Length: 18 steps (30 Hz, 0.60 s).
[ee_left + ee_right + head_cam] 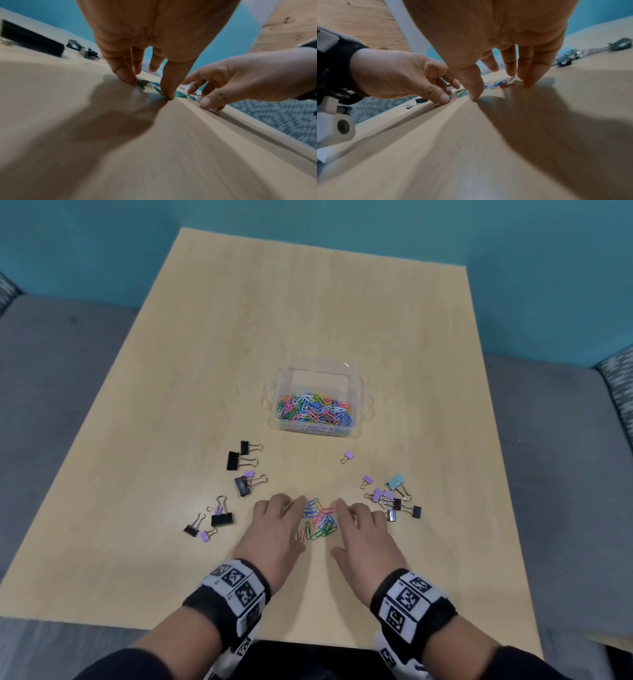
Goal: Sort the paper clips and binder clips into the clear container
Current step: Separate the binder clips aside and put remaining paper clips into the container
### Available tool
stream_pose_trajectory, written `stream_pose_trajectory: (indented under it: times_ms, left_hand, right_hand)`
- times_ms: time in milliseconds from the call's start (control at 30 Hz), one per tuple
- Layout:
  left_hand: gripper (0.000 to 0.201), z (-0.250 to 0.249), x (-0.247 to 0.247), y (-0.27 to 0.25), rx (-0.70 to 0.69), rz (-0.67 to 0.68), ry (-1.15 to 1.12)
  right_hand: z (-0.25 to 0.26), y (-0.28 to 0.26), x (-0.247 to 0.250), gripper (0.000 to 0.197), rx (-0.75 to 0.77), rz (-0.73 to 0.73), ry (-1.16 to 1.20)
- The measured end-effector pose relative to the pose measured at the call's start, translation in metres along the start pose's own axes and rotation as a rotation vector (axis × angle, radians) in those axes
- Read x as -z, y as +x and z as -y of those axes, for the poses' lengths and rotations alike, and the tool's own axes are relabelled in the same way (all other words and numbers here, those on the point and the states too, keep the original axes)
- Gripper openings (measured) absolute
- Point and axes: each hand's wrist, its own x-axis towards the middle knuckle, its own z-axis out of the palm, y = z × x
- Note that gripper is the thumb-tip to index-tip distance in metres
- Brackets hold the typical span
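Pale wood-grain table [342, 309]. One clear rectangular plastic container [356, 392] mid-table, part-filled with coloured paper clips. Left hand [274, 529] and right hand [363, 532], fingers straight, tips down, gripping nothing, flanking loose multicoloured paper clip pile [318, 518]. Seven black binder clips [233, 460], eight lilac, one teal, scattered either side.

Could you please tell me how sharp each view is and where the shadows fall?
Head view: fairly sharp, edges bowed; clear container and paper clips read well. Left wrist view: near table smeared, left hand casting a dark shadow. Right wrist view: similar blur, right hand shadowing the wood.
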Motion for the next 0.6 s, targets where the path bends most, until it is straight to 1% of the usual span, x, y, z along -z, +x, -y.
stream_pose_trajectory:
  times_ms: [67,133,267,333,400,433,533,600]
  left_hand:
    - [0.074,-0.007,-0.001,0.009,-0.010,-0.013,-0.013]
    - [0.068,-0.009,-0.001,0.016,-0.007,-0.025,-0.026]
    - [0.043,-0.008,-0.004,0.022,-0.030,-0.042,-0.029]
    - [0.029,-0.008,-0.005,0.021,-0.037,-0.070,-0.044]
    - [0.020,-0.009,-0.007,0.020,-0.046,-0.089,-0.032]
    - [0.020,-0.009,-0.007,0.019,-0.056,-0.090,-0.014]
    - [0.032,-0.011,-0.007,0.019,-0.092,-0.071,0.061]
    - [0.035,-0.012,-0.007,0.019,-0.091,-0.061,0.093]
  right_hand:
    - [0.008,0.011,-0.003,0.071,0.014,-0.020,0.027]
    - [0.013,0.022,-0.008,0.064,0.022,-0.037,0.028]
    - [0.013,0.031,-0.007,0.046,0.071,-0.057,0.037]
    - [0.011,0.032,-0.005,0.044,0.101,-0.075,0.031]
    - [0.011,0.031,-0.004,0.041,0.120,-0.081,0.005]
    - [0.010,0.031,-0.004,0.040,0.130,-0.074,-0.005]
    - [0.009,0.032,-0.003,0.040,0.144,-0.043,0.006]
    - [0.006,0.032,-0.003,0.040,0.148,-0.031,0.008]
